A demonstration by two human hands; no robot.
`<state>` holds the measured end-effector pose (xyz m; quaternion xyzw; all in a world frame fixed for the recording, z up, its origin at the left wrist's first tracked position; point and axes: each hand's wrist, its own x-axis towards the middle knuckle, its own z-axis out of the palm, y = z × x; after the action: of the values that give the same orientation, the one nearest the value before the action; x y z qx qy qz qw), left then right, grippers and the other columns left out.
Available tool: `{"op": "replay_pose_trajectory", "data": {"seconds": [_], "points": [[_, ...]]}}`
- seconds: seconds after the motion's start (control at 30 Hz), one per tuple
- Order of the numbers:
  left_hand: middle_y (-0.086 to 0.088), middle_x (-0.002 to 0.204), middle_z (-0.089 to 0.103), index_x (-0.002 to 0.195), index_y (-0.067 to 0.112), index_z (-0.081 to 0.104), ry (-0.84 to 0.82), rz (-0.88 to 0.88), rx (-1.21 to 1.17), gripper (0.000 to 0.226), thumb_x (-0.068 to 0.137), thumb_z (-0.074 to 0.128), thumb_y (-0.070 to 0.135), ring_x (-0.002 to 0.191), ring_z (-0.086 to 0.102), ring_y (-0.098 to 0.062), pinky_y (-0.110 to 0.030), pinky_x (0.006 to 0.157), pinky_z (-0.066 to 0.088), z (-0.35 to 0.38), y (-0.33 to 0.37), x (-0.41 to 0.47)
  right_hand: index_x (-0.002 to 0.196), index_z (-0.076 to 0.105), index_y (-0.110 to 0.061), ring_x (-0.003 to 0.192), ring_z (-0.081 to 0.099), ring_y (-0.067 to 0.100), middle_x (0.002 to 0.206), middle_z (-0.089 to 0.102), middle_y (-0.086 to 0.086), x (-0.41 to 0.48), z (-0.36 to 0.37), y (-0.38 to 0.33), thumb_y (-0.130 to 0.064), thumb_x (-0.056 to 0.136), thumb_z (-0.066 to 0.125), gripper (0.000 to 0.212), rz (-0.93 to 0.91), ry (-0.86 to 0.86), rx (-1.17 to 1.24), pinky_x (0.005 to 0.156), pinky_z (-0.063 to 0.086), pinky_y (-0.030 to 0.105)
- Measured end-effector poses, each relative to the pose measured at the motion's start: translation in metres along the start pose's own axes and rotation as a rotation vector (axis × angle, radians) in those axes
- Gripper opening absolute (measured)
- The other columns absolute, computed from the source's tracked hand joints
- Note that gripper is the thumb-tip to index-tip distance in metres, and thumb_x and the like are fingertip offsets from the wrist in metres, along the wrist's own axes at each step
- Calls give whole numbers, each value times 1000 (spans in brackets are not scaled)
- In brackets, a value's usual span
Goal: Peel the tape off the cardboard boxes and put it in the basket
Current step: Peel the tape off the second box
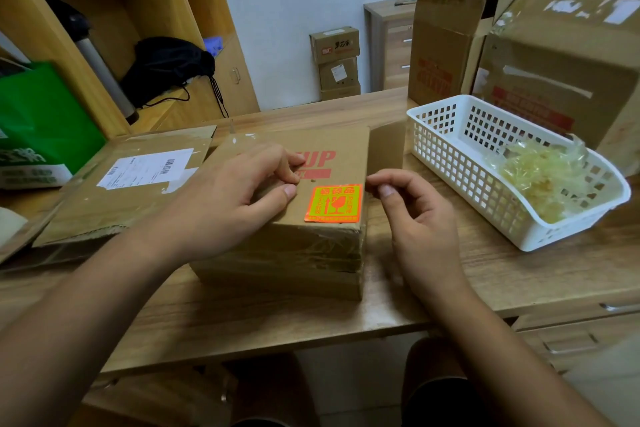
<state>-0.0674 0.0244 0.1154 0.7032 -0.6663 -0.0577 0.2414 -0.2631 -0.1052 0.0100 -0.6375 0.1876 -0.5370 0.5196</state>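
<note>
A cardboard box (332, 253) lies on the wooden desk in front of me, with clear tape wrinkled across its near face and an orange-green fragile sticker (334, 203) on top. My left hand (239, 198) presses flat on the box top, fingertips bent beside the red print. My right hand (415, 215) hovers at the box's right edge, thumb and forefinger pinched together right next to the sticker's corner; whether they hold tape I cannot tell. The white plastic basket (446, 156) stands to the right and holds a wad of peeled yellowish tape (543, 177).
A flattened carton with a shipping label (138, 170) lies left of the box, and a green bag (41, 121) is at the far left. Tall cardboard boxes (561, 73) stand behind the basket. Wooden shelves rise at the back left. Drawers sit under the desk's right end.
</note>
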Motion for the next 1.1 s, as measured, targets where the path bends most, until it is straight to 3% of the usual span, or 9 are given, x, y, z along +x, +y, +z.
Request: {"op": "replay_pose_trajectory", "data": {"seconds": [0.27, 0.67, 0.83, 1.1], "points": [[34, 135, 53, 101, 41, 54, 10, -4, 0, 26, 87, 41, 59, 124, 52, 2, -47, 98, 49, 1, 0, 0, 117, 72, -15, 111, 68, 12, 112, 75, -4, 1, -1, -1, -6, 104, 54, 24, 12, 31, 24, 93, 52, 21], [32, 135, 53, 101, 41, 53, 11, 2, 14, 24, 88, 41, 57, 124, 50, 4, -46, 97, 49, 0, 0, 0, 104, 73, -13, 96, 70, 9, 98, 76, -3, 2, -2, 3, -2, 104, 50, 25, 40, 2, 99, 85, 51, 18], [33, 135, 53, 99, 44, 52, 4, 0, 4, 20, 88, 42, 58, 124, 49, 7, -45, 96, 49, 1, 0, -1, 110, 72, -18, 104, 69, 13, 109, 75, -3, 5, -3, 3, -5, 105, 50, 26, 25, 72, 117, 89, 52, 19], [35, 135, 52, 99, 45, 52, 12, 14, 9, 18, 89, 42, 57, 124, 50, 6, -47, 96, 50, 1, -1, 0, 110, 72, -19, 107, 69, 14, 109, 75, -4, 5, -1, 5, -3, 104, 50, 28, 36, -4, 75, 92, 52, 21]]}}
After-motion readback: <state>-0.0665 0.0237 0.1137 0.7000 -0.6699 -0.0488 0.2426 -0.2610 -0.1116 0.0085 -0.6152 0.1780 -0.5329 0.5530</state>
